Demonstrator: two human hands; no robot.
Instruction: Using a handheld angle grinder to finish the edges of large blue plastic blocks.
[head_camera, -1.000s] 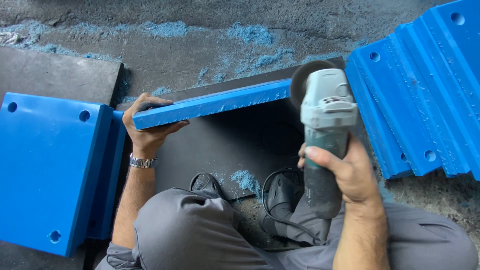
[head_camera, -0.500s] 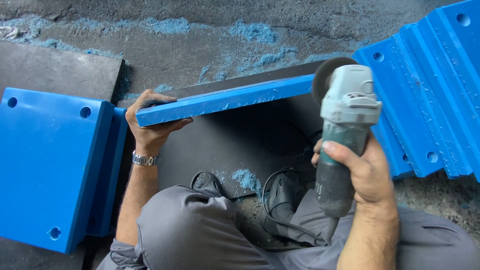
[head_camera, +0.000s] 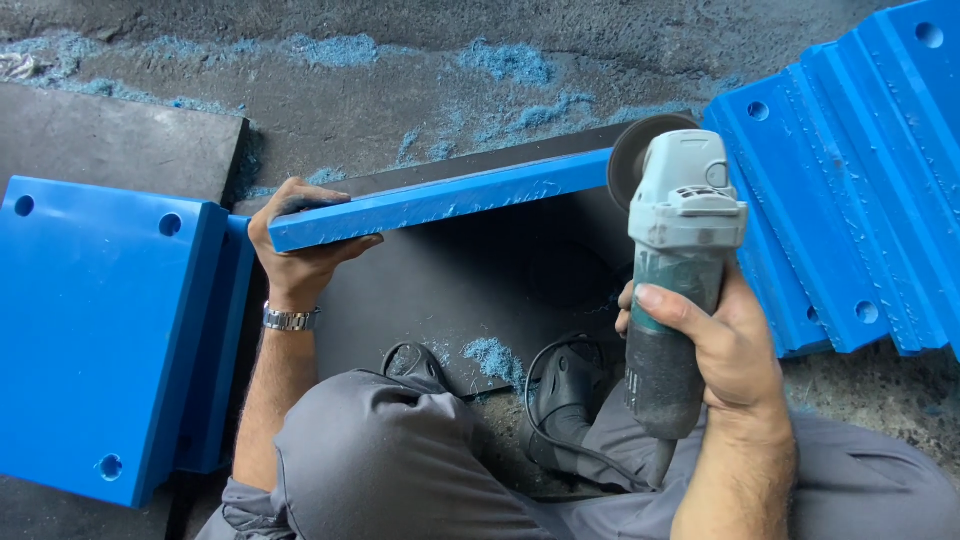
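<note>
Right hand (head_camera: 725, 345) clamped around grinder (head_camera: 675, 290); disc (head_camera: 632, 160) at panel's (head_camera: 440, 200) 3 o'clock end. Left hand (head_camera: 300, 245) grasping 9 o'clock end. Kickback risk: loose panel could jerk toward fingers.

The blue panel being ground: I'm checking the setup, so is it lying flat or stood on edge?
On edge. The blue panel shows only its narrow long edge upward, the left hand gripping its end, the grinder at the other.

No packages, signs or screens show anywhere in this view. The one possible label is a small dark marking on the angle grinder's (head_camera: 672, 270) grey head, too small to make out.
</note>
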